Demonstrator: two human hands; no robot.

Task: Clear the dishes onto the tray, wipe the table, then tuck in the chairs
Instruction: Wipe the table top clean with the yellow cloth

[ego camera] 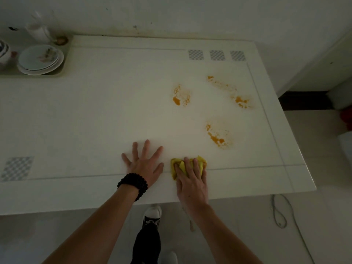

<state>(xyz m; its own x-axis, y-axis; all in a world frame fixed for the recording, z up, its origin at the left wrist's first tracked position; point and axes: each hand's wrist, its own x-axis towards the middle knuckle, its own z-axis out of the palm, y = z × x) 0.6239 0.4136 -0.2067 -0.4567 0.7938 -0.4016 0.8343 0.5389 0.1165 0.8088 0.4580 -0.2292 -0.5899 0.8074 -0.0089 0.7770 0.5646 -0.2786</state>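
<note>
I see right hand (191, 180) pressing yellow cloth (187, 165) on table (95, 121), left hand (143, 164) flat beside, 4 orange stains (217, 135) beyond.

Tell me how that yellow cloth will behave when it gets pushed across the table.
The yellow cloth looks soft and floppy: it lies bunched in folds under the right hand, so it will likely crumple rather than slide flat. On the glossy table it should glide easily. It will probably smear the orange stains before lifting them.
</note>
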